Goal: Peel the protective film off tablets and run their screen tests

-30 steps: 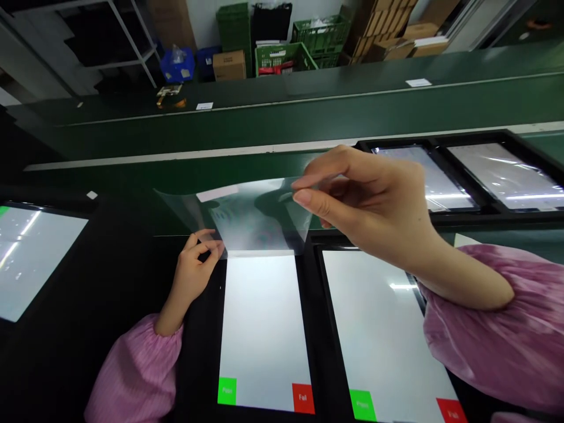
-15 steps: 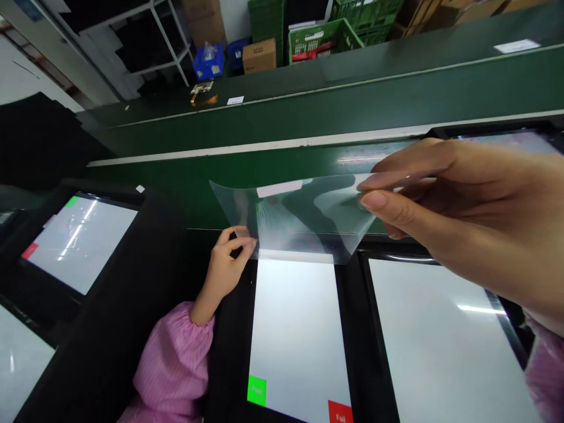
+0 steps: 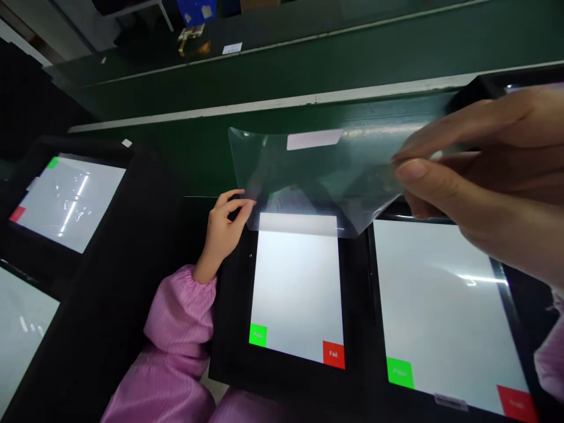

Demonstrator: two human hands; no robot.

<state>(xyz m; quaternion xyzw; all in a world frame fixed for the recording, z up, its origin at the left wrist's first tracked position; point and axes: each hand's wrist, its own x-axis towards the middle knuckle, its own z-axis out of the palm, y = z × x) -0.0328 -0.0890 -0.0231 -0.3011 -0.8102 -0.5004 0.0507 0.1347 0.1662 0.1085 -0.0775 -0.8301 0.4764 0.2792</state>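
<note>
A clear plastic film (image 3: 317, 170) with a pale label strip near its far edge is stretched between my hands. My right hand (image 3: 480, 170) pinches its right corner between thumb and fingers, raised above the surface. My left hand (image 3: 227, 226) has thumb and forefinger closed at the film's lower left edge. Below lies a lit white screen (image 3: 297, 276) in a black frame, with a green box at its lower left and a red "Fail" box at its lower right. The film's near edge overlaps the top of this screen.
To the right lies another lit screen (image 3: 445, 294) with green and red boxes. A tilted screen (image 3: 70, 200) stands on the left, with part of one more screen (image 3: 22, 335) nearer. Beyond runs a green bench (image 3: 282, 82) with a white edge strip and a small label (image 3: 232, 48).
The view has tipped downward, bringing more of the screens into sight. My right hand and the film's right side sit farther right, and the film looks more spread out.
</note>
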